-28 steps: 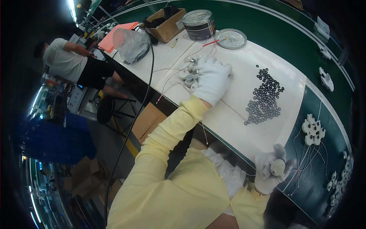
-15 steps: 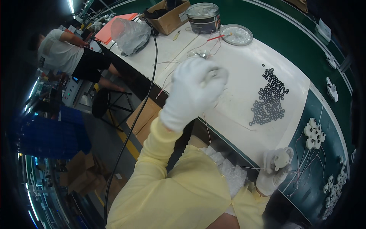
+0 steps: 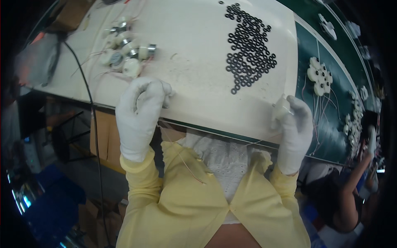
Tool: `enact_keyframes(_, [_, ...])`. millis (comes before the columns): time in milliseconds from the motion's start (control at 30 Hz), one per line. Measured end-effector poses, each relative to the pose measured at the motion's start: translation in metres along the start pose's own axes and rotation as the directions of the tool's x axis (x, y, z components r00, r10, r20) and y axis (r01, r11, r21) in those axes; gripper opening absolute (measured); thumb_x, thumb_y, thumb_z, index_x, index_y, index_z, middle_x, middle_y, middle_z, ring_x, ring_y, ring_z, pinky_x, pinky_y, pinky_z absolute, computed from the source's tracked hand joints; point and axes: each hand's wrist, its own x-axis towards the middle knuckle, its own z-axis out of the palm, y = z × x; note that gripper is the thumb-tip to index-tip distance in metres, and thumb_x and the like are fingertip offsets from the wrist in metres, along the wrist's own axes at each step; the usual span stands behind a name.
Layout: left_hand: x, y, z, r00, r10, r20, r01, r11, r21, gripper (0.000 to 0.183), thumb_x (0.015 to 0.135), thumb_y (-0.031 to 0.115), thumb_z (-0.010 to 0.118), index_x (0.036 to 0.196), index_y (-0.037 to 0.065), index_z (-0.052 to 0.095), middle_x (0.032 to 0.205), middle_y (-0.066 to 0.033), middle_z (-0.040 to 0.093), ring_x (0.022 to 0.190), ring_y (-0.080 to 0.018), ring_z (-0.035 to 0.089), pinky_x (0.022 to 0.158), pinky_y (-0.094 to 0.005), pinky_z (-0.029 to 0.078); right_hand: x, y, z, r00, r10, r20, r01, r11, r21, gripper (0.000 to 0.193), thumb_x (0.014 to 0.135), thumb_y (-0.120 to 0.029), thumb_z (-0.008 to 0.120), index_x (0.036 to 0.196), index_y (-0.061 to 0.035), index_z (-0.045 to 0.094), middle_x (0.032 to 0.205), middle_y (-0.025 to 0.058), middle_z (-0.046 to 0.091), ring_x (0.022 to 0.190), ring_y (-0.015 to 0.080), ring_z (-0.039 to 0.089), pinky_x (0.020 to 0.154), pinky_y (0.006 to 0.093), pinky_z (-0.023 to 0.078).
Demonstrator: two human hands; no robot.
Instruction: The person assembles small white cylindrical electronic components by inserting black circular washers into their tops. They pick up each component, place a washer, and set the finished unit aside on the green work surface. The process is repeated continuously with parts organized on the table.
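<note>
Right hand (image 3: 295, 134) pinches round white part (image 3: 282, 109), nearer and right of black rings (image 3: 249, 51) — likely light, stiff; take it by the rim. Left hand (image 3: 138, 118), left of rings, curled — contents unclear.

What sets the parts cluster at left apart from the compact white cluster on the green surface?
The left cluster shows shiny silver metal; the right cluster shows black spots on white. The left cluster lies on the white tabletop, the right cluster on the green surface. Both include white parts with thin wires.
</note>
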Motion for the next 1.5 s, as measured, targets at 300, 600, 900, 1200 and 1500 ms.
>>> enact_keyframes(300, [0.008,-0.030,-0.003,0.902,0.411,0.130,-0.429,0.828,0.361,0.019,0.072,-0.001,0.070,0.089,0.007,0.069,0.077,-0.0066,0.065,0.068,-0.0247,0.060,0.065,-0.0358,0.045,0.028,-0.008,0.017,0.996,0.033,0.078,-0.010,0.960,-0.279,0.035,0.097,-0.002,0.070,0.130,0.0027,0.060,0.109,0.0066,0.067,0.091,0.0093,0.063,0.081,0.0233,0.052])
enact_keyframes(600, [0.014,-0.031,-0.002,0.853,0.492,0.174,-0.522,0.794,0.313,0.025,0.066,0.003,0.074,0.090,0.010,0.069,0.061,-0.0003,0.053,0.058,-0.0253,0.056,0.060,-0.0372,0.043,0.037,-0.009,0.021,0.991,0.104,0.084,-0.076,0.954,-0.291,0.037,0.098,-0.003,0.069,0.133,0.0020,0.060,0.109,0.0045,0.067,0.084,0.0043,0.057,0.073,0.0201,0.048])
enact_keyframes(900, [0.012,-0.027,0.000,0.831,0.522,0.191,-0.551,0.729,0.407,0.018,0.074,-0.008,0.060,0.087,0.002,0.067,0.077,-0.0085,0.067,0.068,-0.0233,0.058,0.065,-0.0334,0.045,0.039,-0.004,0.041,1.000,-0.012,-0.022,0.005,0.946,-0.324,0.029,0.096,-0.001,0.071,0.123,0.0062,0.062,0.108,0.0088,0.072,0.092,0.0101,0.067,0.082,0.0236,0.055])
enact_keyframes(1200, [0.021,-0.033,0.006,0.758,0.641,0.121,-0.629,0.669,0.396,0.023,0.064,0.001,0.076,0.079,0.015,0.066,0.062,0.0020,0.052,0.055,-0.0222,0.054,0.053,-0.0360,0.039,0.043,0.001,0.059,0.999,-0.045,0.011,0.046,0.935,-0.352,0.024,0.096,0.000,0.069,0.117,0.0079,0.063,0.100,0.0098,0.075,0.087,0.0124,0.072,0.079,0.0242,0.057])
enact_keyframes(1500, [0.016,-0.038,0.001,0.754,0.625,0.201,-0.634,0.613,0.472,0.025,0.069,0.004,0.077,0.088,0.015,0.064,0.071,-0.0012,0.058,0.064,-0.0269,0.060,0.062,-0.0390,0.043,0.032,-0.017,0.056,0.999,-0.047,0.009,0.040,0.729,-0.684,0.023,0.094,-0.002,0.074,0.112,0.0057,0.063,0.092,0.0079,0.074,0.082,0.0100,0.071,0.073,0.0229,0.056])
